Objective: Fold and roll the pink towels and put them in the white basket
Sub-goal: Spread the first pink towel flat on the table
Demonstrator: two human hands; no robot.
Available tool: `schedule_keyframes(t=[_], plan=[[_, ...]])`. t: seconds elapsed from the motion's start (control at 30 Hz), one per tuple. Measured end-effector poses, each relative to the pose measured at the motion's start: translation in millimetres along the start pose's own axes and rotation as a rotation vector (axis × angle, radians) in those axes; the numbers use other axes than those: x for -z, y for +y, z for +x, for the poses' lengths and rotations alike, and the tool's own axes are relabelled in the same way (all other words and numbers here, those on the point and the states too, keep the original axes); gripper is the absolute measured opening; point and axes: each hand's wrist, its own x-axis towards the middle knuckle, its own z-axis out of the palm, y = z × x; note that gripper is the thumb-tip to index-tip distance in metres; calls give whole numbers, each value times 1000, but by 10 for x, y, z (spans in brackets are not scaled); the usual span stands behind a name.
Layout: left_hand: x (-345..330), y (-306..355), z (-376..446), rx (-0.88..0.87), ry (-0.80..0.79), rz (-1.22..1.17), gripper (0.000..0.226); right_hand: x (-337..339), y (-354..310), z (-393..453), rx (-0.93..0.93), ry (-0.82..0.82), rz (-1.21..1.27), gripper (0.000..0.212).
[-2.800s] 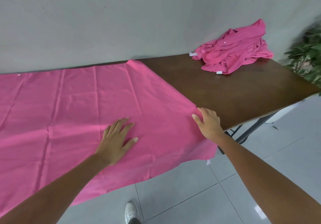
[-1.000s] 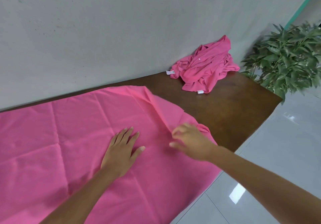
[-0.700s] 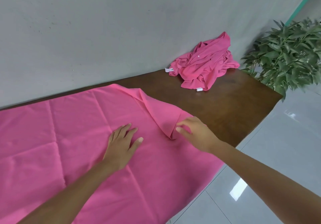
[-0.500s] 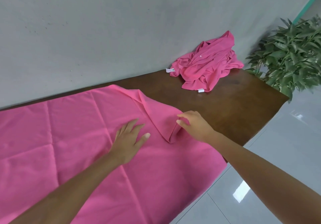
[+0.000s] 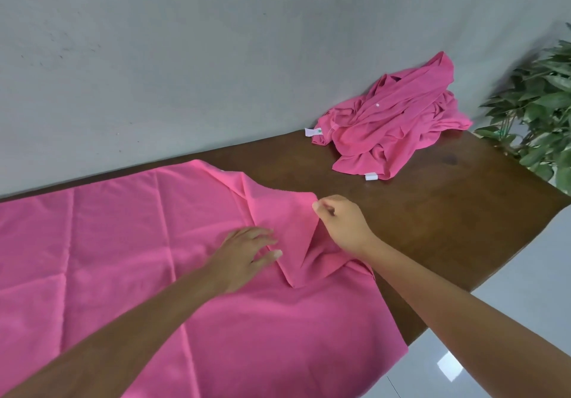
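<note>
A large pink towel [image 5: 129, 258] lies spread over the left part of the dark wooden table [image 5: 448, 212], its near edge hanging over the front. My left hand [image 5: 244, 252] rests flat on the towel near its middle, fingers straight. My right hand [image 5: 340, 224] pinches the towel's right edge and holds it lifted, so the cloth rises in a folded peak between the hands. A crumpled heap of pink towels [image 5: 392, 129] sits at the table's far right against the wall. The white basket is out of view.
A grey wall [image 5: 216, 58] runs along the table's back edge. A green potted plant [image 5: 540, 104] stands beyond the table's right end. Pale glossy floor tiles [image 5: 509, 351] lie to the right of and below the table.
My right hand has gathered the towel's right edge and lifted it into a peak, moving it left and away. My left hand slid slightly right on the cloth. The view has swung to the right.
</note>
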Motion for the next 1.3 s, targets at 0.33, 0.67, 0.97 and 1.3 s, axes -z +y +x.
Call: schedule_keyframes(t=[0.33,0.67,0.97,1.3], plan=[[32,-149,312,141,97,143,105,457,146,913,298,35,-384,66],[200,-469,294,404,161,214,93,581,433,1951,243,-171,-384,49],[217,95,1056,282,108,184,81,515,935,1954,174,-165,-626,56],[-174,512,1972,150,-14,311,81,1314,1387,2917,361,-323,-882,98]])
